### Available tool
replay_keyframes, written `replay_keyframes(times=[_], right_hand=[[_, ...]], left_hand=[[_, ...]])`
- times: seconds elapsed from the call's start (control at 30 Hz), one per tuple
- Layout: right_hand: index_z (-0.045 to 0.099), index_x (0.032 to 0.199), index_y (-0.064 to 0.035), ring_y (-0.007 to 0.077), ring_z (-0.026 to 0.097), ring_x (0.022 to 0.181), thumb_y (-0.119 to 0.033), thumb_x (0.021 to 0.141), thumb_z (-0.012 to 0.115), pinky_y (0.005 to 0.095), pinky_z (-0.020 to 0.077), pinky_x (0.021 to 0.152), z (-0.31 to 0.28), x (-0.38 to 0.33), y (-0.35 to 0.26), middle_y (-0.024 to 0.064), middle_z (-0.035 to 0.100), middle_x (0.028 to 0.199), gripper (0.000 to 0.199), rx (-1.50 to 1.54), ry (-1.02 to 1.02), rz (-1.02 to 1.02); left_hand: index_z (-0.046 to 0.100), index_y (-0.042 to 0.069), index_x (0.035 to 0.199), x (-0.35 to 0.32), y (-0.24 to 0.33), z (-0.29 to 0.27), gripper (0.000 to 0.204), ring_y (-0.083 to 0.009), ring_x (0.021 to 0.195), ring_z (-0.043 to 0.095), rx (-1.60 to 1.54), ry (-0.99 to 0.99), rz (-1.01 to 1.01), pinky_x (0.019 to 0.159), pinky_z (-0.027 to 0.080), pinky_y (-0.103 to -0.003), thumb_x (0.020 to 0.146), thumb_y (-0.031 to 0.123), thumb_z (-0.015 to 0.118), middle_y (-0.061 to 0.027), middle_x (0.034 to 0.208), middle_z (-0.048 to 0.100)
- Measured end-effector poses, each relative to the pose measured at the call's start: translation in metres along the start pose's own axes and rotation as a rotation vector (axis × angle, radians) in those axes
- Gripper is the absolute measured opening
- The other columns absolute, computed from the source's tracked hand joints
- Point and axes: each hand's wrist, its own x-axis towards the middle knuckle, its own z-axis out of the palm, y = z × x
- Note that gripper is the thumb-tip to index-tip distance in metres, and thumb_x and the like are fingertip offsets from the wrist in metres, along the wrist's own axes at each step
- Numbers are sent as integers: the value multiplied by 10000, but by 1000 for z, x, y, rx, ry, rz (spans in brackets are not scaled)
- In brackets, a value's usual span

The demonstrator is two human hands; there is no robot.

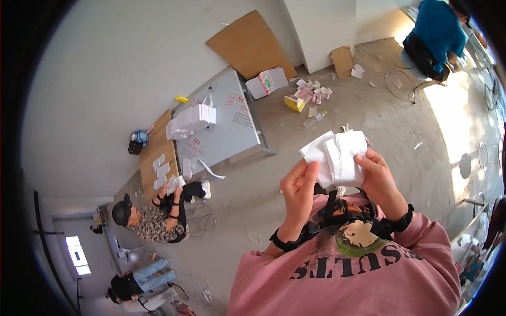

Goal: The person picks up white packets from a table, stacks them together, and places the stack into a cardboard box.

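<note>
A loose bundle of white folded papers (pixel 345 155) is held up in front of my chest, its pieces overlapping and fanned a little to the left. My left hand (pixel 298 190) grips the lower left corner, thumb on top. On the right side, my right hand (pixel 380 176) pinches the bundle with its thumb over the edge. The fingers beneath the papers are mostly hidden. Whether the papers are plain sheets or flat sleeves, I cannot tell.
At left stands a metal-topped table (pixel 232 129) with white paper stacks (pixel 192 120). A seated co-worker (pixel 158 218) handles white papers there; another person (pixel 432 37) is at far right. Litter (pixel 313 92), a plastic bottle (pixel 315 119) and cables (pixel 203 218) lie on the floor.
</note>
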Motion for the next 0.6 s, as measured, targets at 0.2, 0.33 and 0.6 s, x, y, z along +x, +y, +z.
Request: replay_keyframes(times=[0.2,0.33,0.6], right_hand=[[572,1024,0,131,588,854,-121,849,561,275,456,782,-3,-5,9,58,617,949,214,-206,-53,-46],[573,1049,-5,128,587,886,-96,857,533,268,453,796,-15,-5,16,53,623,958,217,-243,-51,-73],[558,1069,-6,155,586,923,-93,862,515,293,457,823,-7,-3,17,65,612,1001,229,-100,-33,-22]], left_hand=[[629,-9,902,-13,-9,4,194,-43,701,538,93,0,-45,590,441,-209,813,161,657,-7,781,617],[625,-15,835,-19,-17,6,203,-23,580,467,118,55,-7,486,370,-209,828,188,637,17,644,566],[635,-26,866,-20,-18,0,220,-16,608,487,11,62,-108,510,384,-193,839,192,625,19,668,586]])
